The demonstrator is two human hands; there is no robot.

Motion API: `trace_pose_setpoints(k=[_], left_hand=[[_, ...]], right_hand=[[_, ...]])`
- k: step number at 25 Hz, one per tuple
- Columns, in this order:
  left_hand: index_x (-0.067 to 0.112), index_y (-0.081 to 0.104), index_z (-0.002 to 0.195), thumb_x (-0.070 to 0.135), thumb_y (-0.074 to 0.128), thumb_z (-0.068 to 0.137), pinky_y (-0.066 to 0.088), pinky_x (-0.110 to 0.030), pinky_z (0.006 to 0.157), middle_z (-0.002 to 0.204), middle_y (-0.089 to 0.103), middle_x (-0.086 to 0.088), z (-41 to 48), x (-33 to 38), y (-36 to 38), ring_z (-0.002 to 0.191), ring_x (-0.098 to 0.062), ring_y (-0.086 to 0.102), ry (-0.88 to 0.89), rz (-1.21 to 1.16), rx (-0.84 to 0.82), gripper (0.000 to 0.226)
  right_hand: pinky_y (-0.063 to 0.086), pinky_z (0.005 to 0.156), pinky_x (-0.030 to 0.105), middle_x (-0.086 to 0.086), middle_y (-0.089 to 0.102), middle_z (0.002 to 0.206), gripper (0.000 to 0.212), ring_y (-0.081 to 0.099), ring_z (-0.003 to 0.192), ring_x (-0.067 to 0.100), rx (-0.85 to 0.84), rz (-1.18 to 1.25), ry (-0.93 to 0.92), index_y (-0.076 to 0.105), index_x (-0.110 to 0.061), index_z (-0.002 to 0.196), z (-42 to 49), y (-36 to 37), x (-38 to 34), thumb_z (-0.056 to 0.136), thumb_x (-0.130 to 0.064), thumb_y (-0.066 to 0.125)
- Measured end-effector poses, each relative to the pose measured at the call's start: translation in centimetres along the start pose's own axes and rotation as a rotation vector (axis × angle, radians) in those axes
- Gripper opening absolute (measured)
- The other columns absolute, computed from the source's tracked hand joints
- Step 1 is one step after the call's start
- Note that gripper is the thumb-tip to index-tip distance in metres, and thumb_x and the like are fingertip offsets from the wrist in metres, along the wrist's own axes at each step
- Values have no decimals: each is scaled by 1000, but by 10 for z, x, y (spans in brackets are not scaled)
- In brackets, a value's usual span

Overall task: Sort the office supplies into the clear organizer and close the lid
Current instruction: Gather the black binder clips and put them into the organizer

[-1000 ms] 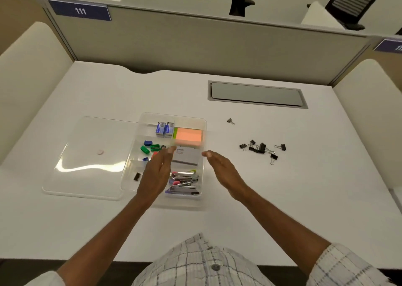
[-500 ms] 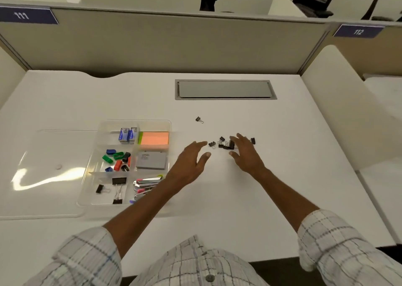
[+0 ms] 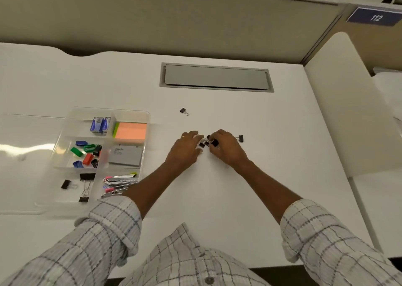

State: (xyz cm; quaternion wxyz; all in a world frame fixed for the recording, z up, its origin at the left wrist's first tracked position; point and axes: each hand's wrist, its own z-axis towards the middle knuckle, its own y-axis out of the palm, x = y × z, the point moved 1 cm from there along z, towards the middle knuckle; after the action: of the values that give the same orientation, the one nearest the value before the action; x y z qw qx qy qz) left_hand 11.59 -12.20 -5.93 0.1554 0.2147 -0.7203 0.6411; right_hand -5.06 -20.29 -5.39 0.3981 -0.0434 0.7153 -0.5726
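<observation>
Change over the last 1 s: both hands have left the clear organizer point(image 3: 65, 133) and crossed right to the loose binder clips point(image 3: 202, 144) on the tabletop point(image 3: 217, 198). 0.5 s ago they were spread above the pile. Now they have closed on it from 2 sides.

Right hand point(image 3: 227, 149): grip narrow, fingers curled down over the pile, with a black clip showing at the fingertips. How many it holds, cannot tell.
Left hand point(image 3: 186, 149): grip loose, fingers fairly straight, tips touching the pile's left edge. It is herding rather than pinching.

Outliers: 1 outlying clip point(image 3: 241, 138) lies just beyond the right hand. 1 stray clip point(image 3: 183, 111) lies apart, farther back on the tabletop.

The organizer sits well left of the hands, with its lid point(image 3: 24, 161) lying open and flat on its left side. The front-left compartment already holds a few larger clips point(image 3: 87, 177). The other compartments hold goods too.

Reading: the clips look like the last loose class, so this is the gathering step.
- Likely sequence: carry the handful to the front-left compartment, collect the 2 outliers, then close the lid.
- Risk: small clips may slip from a bunched handful in transit.
</observation>
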Motion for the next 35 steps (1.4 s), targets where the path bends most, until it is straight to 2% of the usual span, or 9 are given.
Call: trace_pose_setpoints(k=[4,8,11,15,21,25,28,32,35], left_hand=[[17,67,117,24,63,95,54,-43,77,117,60,-4,8,-1,7,110,-25,53,7,26,89,24],[18,69,113,17,59,95,54,-40,77,106,62,-3,12,-1,8,104,-23,55,-21,-84,115,20],[18,70,113,15,60,93,49,-29,78,99,61,-3,10,0,7,99,-20,60,-75,-171,114,22],[21,72,109,21,60,93,51,-30,80,99,59,-1,-3,4,5,92,-16,63,-134,-261,112,19],[20,77,98,26,68,91,55,-29,77,93,66,3,-31,10,-2,83,-9,68,-180,-441,173,13],[23,78,95,30,68,91,49,-14,68,88,73,12,-50,16,-7,77,-2,68,-238,-548,186,13],[24,77,98,33,67,92,46,-7,64,85,75,11,-65,18,-12,74,3,68,-261,-629,171,14],[26,74,95,35,66,92,60,-31,78,85,76,7,-87,9,-21,79,-8,73,-216,-775,214,13],[22,73,102,29,64,94,61,-35,77,86,75,4,-103,-2,-38,77,-14,72,-206,-810,284,14]], right_hand=[[52,70,18,-6,71,86,11,67,76,9,152,468,312,71,-14,86,-5,-28,0,86,-24,65],[56,66,29,5,65,80,22,64,77,22,105,921,662,62,-7,85,-24,-43,28,91,-24,51],[53,58,24,3,65,80,29,65,68,19,86,678,638,60,-8,89,-42,-41,41,92,-36,66],[45,68,25,-3,58,93,35,56,75,10,-76,239,397,63,-20,97,-57,-20,39,74,-33,85],[38,56,8,1,59,90,24,58,64,1,-53,205,421,59,-11,88,-66,-10,21,80,-18,80],[39,66,22,0,57,88,20,53,68,6,-67,143,413,58,-17,84,-74,-4,6,77,-12,76],[44,52,19,3,66,86,28,62,66,14,-99,502,558,63,-10,97,-84,-2,-12,76,-13,82],[51,63,21,13,66,82,37,57,63,16,-132,1039,730,65,-2,109,-83,-5,-51,79,-12,83],[52,65,18,6,67,81,31,58,63,10,-193,1285,773,66,-7,107,-73,-2,-85,80,-9,81]])
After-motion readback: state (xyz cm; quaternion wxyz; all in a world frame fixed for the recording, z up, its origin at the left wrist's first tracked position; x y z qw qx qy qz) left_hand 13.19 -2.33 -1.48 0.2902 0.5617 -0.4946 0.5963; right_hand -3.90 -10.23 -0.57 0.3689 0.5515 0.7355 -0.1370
